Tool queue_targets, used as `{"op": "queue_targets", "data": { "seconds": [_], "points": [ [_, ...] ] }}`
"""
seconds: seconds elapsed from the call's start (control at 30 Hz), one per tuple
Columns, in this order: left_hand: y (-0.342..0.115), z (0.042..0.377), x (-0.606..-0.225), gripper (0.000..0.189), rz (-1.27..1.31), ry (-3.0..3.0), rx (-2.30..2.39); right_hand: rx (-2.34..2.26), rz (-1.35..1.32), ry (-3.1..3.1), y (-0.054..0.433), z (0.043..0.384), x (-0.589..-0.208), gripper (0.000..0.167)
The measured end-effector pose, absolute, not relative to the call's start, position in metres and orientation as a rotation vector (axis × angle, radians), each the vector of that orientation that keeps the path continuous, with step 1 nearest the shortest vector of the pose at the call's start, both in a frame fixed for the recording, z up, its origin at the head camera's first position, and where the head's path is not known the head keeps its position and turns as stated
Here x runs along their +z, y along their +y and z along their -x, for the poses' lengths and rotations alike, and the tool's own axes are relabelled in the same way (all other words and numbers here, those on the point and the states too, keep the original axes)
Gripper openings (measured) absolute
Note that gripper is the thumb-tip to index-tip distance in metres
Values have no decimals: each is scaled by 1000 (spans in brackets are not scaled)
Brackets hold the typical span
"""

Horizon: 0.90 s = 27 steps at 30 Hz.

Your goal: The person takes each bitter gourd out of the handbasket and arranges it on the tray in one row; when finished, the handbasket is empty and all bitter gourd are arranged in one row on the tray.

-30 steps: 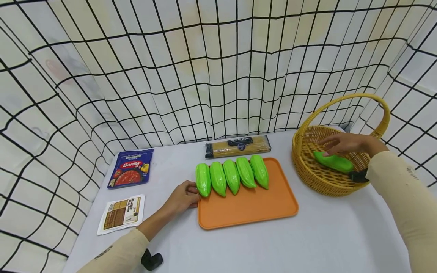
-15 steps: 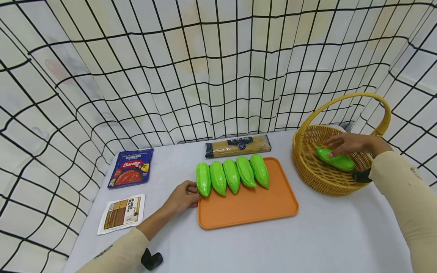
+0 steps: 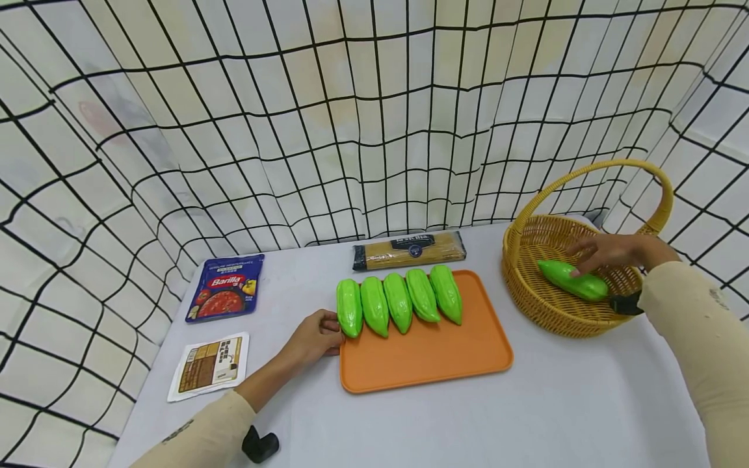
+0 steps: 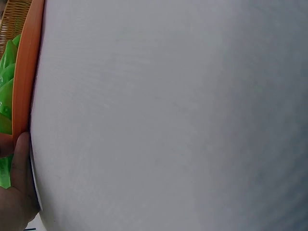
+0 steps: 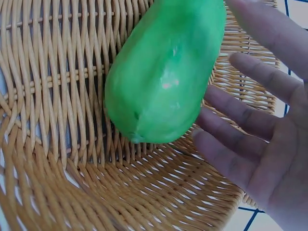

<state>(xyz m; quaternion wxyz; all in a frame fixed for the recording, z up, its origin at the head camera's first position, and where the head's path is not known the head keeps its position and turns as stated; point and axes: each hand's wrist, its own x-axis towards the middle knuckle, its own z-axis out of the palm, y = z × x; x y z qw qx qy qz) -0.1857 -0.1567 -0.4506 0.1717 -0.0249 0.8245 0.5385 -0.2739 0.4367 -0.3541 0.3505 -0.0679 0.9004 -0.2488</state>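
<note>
My left hand (image 3: pixel 316 337) pinches the left rim of an orange tray (image 3: pixel 427 361); in the left wrist view, the thumb (image 4: pixel 21 156) lies along the rim's outer side. Several glossy green, gourd-shaped fruits (image 3: pixel 399 303) lie side by side along the tray's back half. My right hand (image 3: pixel 608 252) is inside a wicker basket (image 3: pixel 532 305), just over a single green gourd-shaped fruit (image 3: pixel 570 279). In the right wrist view, its fingers are extended beside this fruit (image 5: pixel 166 82), not wrapped round it. Whether the fingertips touch it is hard to tell.
Behind the tray lies a spaghetti pack (image 3: pixel 408 251). At the left are a blue Barilla sauce pouch (image 3: pixel 225 288) and a white-and-brown packet (image 3: pixel 209 366). The basket's handle (image 3: pixel 608 166) arches over the right hand. Black netting (image 3: pixel 380 130) encloses the table's back and sides.
My right hand has shifted slightly rightward within the basket. The fruit beneath it swung a little away and then back. My left hand and the tray have stayed in place.
</note>
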Motion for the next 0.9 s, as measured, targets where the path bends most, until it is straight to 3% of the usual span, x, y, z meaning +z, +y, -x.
{"op": "queue_targets", "data": {
  "seconds": [0.9],
  "points": [
    [-155, 185, -451, 48, 69, 2346, 1536, -611, 94, 2187, 439, 274, -367, 83]
  ]
}}
